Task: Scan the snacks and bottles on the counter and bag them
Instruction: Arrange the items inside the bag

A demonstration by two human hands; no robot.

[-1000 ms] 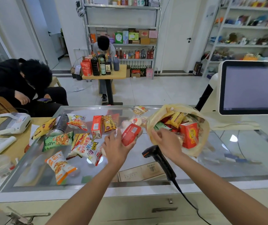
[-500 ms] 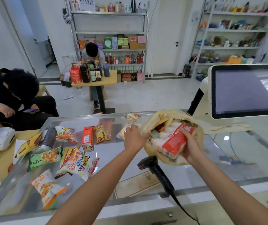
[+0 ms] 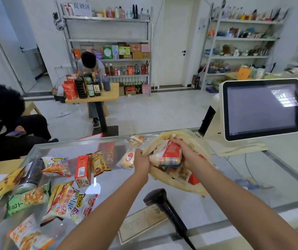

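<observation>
Roughly midway, I'd judge: several packets already fill the beige bag (image 3: 162, 138) toward the far edge of the glass counter (image 3: 225, 192). The left hand (image 3: 141, 164) pinches the bag's rim. The right hand (image 3: 187, 154) curls round a red-and-white snack pack (image 3: 168, 155) at its mouth. Many snacks, a red carton (image 3: 82, 169) and a dark can (image 3: 31, 173) wait along the left edge, and the scanner (image 3: 160, 200) lies near the front edge.

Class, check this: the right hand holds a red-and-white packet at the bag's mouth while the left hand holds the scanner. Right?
One error. The head view shows the left hand gripping the rim of the bag, not the scanner, which lies unheld on the counter. The right hand does hold the packet at the bag's mouth.
</observation>
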